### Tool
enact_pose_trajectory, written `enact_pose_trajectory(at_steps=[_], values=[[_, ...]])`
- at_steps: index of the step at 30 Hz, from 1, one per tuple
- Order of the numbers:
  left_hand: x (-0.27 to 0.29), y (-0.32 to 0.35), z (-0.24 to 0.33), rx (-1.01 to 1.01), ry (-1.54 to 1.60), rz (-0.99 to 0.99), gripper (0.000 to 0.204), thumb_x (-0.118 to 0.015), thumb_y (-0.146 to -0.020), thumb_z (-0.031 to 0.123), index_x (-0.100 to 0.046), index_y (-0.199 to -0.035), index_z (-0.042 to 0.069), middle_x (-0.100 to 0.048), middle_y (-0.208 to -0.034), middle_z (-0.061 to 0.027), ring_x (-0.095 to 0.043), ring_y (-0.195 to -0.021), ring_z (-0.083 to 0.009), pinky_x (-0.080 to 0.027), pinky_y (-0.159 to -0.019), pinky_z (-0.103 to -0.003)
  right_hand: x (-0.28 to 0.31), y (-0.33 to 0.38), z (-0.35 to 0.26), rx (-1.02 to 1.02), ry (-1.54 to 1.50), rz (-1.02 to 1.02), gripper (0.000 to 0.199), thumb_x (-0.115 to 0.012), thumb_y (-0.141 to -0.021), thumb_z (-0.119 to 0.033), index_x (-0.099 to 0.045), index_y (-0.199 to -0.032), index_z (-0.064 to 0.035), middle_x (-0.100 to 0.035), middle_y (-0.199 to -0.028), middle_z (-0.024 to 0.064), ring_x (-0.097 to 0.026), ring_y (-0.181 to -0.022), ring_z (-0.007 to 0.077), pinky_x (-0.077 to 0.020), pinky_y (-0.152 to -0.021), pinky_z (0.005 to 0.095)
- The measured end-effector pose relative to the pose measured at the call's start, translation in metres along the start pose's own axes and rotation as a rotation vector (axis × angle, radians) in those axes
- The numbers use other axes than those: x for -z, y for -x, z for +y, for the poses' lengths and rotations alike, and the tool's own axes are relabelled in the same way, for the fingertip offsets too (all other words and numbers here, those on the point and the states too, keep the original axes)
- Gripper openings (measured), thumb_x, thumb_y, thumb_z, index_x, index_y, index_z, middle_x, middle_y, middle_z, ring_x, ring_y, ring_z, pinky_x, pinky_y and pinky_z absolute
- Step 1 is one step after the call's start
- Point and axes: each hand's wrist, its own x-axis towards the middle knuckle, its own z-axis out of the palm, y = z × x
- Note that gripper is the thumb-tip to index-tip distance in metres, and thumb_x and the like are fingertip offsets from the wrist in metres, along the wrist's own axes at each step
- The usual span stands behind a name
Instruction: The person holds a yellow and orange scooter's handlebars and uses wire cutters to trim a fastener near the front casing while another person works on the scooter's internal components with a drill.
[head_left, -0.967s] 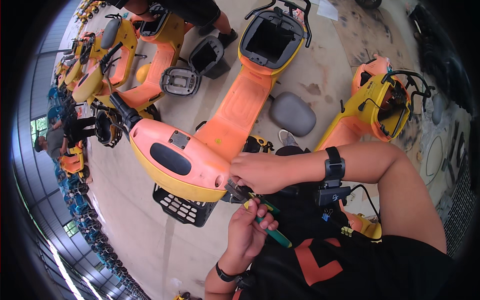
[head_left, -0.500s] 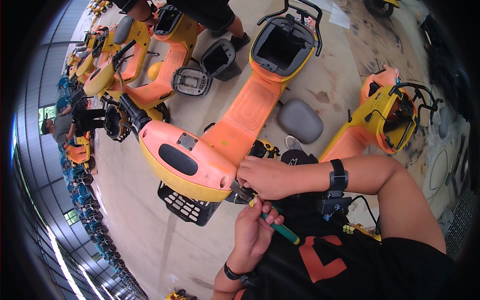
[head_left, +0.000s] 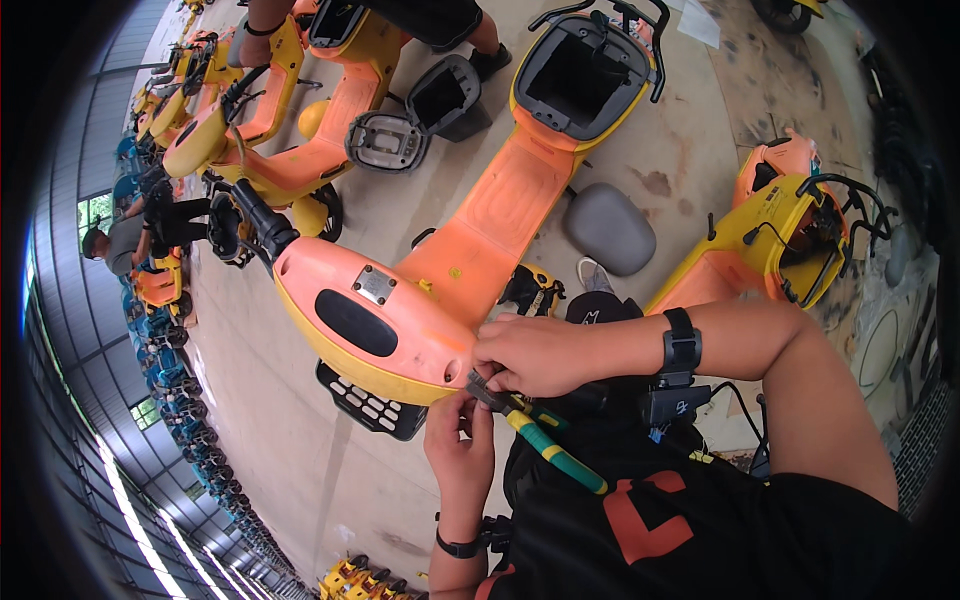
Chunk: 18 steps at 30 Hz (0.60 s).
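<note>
An orange-and-yellow scooter (head_left: 385, 310) stands in front of me, its headlight cover nearest my hands. My right hand (head_left: 540, 355) is closed at the cover's right end, thumb and fingers around the head of a pair of pliers (head_left: 545, 447) with green-and-yellow handles. The handles stick out freely toward my shirt, and the jaws lie by the cover's lower edge. Just below the jaws, my left hand (head_left: 462, 450) has its thumb and fingertips pinched together under that edge. What they pinch is too small to make out. Fingers of my right hand are partly hidden.
A grey seat (head_left: 610, 228) lies on the floor right of the scooter. Beyond it stands another yellow scooter body (head_left: 765, 245). Far left, a person works by more scooters; another stands near a blue row (head_left: 180, 370). A grey storage bin (head_left: 445, 97) and black basket (head_left: 370, 400) are nearby.
My left hand has let go of the pliers' handles and moved left and up to the cover's lower edge. My right hand stays by the pliers' head. The view has shifted slightly.
</note>
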Motion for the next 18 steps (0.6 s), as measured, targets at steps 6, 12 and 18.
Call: enact_pose_trajectory(at_steps=[6, 12, 18], values=[[0.0, -0.006, 0.011, 0.04, -0.23, -0.066, 0.01, -0.065, -0.085, 0.002, -0.059, -0.093, 0.0, -0.058, -0.08, -0.0112, -0.058, -0.069, -0.0232, -0.047, -0.059, -0.032, 0.0, -0.003, 0.002, 0.018, -0.009, -0.008, 0.016, -0.068, -0.082, -0.014, -0.056, -0.087, -0.0055, -0.058, -0.093, 0.0062, -0.053, -0.096, 0.0273, -0.0449, -0.082, 0.039], [-0.001, -0.01, 0.001, -0.233, -0.341, -0.077, 0.012, -0.064, -0.081, 0.0, -0.06, -0.092, 0.001, -0.057, -0.082, -0.0143, -0.058, -0.068, -0.0337, -0.047, -0.056, -0.04, 0.0, -0.001, 0.008, 0.119, -0.021, 0.025, 0.011, -0.066, -0.08, -0.009, -0.056, -0.084, -0.0055, -0.057, -0.09, 0.0087, -0.055, -0.093, 0.0294, -0.0461, -0.077, 0.0403], [0.005, -0.007, -0.01, -0.363, -0.394, -0.107, 0.015, -0.064, -0.08, 0.0, -0.059, -0.094, 0.002, -0.057, -0.087, -0.0124, -0.059, -0.067, -0.0305, -0.048, -0.053, -0.037, -0.002, 0.002, 0.011, 0.219, -0.033, 0.06, 0.015, -0.065, -0.081, -0.007, -0.052, -0.088, -0.0067, -0.053, -0.093, 0.0056, -0.053, -0.094, 0.0276, -0.0478, -0.073, 0.0384]])
